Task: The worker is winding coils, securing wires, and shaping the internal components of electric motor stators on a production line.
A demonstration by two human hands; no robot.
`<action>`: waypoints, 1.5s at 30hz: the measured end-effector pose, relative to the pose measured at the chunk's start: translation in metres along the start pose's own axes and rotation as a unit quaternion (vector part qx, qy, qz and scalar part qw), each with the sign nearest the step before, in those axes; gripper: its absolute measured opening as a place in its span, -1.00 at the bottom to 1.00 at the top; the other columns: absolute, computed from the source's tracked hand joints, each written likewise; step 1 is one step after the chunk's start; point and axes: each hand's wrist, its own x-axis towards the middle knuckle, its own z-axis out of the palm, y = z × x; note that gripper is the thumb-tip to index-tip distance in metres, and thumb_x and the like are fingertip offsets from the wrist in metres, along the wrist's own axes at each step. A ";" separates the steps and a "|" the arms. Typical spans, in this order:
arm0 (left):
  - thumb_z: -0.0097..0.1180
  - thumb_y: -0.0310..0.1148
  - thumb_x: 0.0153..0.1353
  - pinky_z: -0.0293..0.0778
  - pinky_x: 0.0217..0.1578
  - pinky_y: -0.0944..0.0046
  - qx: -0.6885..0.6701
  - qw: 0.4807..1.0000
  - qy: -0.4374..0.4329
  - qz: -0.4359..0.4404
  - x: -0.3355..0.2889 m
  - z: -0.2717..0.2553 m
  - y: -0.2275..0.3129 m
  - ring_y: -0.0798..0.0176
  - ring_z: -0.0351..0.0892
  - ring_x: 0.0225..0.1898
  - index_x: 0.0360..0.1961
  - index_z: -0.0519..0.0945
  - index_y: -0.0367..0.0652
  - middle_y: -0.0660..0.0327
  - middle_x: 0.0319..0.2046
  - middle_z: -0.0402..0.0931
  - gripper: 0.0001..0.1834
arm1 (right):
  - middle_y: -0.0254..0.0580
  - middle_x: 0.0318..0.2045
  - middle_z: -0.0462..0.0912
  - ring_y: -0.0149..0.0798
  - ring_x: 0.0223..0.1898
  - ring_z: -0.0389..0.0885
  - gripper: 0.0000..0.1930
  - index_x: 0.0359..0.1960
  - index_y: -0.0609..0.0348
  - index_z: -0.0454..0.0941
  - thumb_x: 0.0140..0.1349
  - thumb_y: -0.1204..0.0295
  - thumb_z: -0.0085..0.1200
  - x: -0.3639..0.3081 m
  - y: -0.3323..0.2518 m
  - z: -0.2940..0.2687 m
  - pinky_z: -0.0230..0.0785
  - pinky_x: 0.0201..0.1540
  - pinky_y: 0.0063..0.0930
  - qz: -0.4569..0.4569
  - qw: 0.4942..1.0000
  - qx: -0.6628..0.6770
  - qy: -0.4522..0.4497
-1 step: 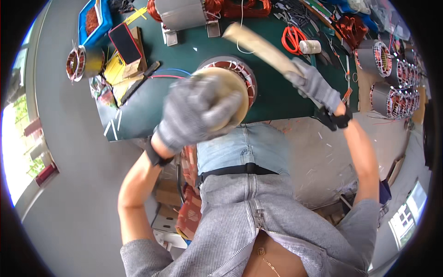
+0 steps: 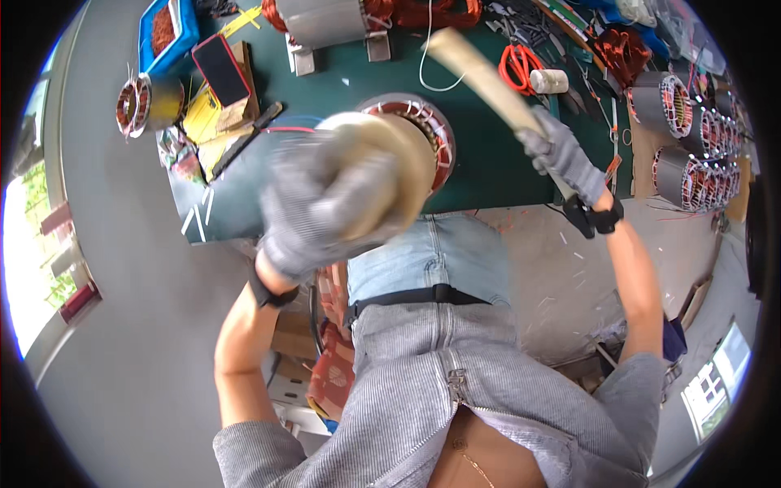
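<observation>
My left hand (image 2: 329, 199), in a grey knit glove and blurred by motion, is closed on a tan round block (image 2: 416, 159). The block is tilted over the near left side of a motor stator (image 2: 446, 134), whose copper windings are laced with white cord, and it covers part of the stator. Whether the two touch, I cannot tell. In my gloved right hand (image 2: 561, 154) is a pale flat wooden bat (image 2: 480, 77), gripped near its lower end. Its free end points up and left, above the table and to the right of the stator.
The green table (image 2: 521, 175) bears a phone (image 2: 221, 71), a black-handled knife (image 2: 248, 138) and a blue tray (image 2: 167, 45) at left. A large stator (image 2: 325, 23) lies at the back. Red scissors (image 2: 517, 68) and a white roll (image 2: 549, 81) lie right, near several wound stators (image 2: 691, 177).
My left hand has shifted left with the round block, so more of the stator's ring shows. The bat in my right hand has swung a little to the right.
</observation>
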 end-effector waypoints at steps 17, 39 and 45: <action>0.26 -0.11 -0.07 0.31 0.01 0.04 0.296 0.820 0.046 -0.488 -0.267 -0.005 -0.121 -0.06 0.38 0.01 0.00 0.48 -0.02 -0.02 -0.03 0.37 -0.45 | 0.12 0.11 0.31 -0.05 0.09 0.32 -0.32 0.09 0.22 0.33 0.05 -0.02 0.15 0.023 0.191 -0.094 0.12 0.16 -0.31 0.084 0.829 -0.409 0.372; 0.08 -0.46 0.04 0.21 0.10 0.09 -0.042 0.841 0.036 -0.538 -0.154 0.101 0.044 -0.03 0.30 0.06 0.12 0.31 -0.27 -0.05 0.01 0.33 -0.45 | -0.07 -0.48 0.56 -0.12 -0.45 0.52 -0.88 -0.41 0.27 0.52 0.12 0.47 0.14 0.009 0.106 0.080 0.39 -0.31 -0.39 -0.217 0.934 -0.215 0.186; -0.13 -0.57 0.15 0.20 0.14 0.18 -0.129 0.799 0.069 -0.583 -0.150 0.089 0.048 0.06 0.30 0.11 0.19 0.22 -0.27 -0.06 0.11 0.25 -0.49 | -0.03 -0.38 0.60 0.02 -0.30 0.55 -0.87 -0.33 0.21 0.52 0.11 0.44 0.10 -0.011 0.128 0.107 0.39 -0.14 -0.25 -0.211 0.936 -0.238 0.149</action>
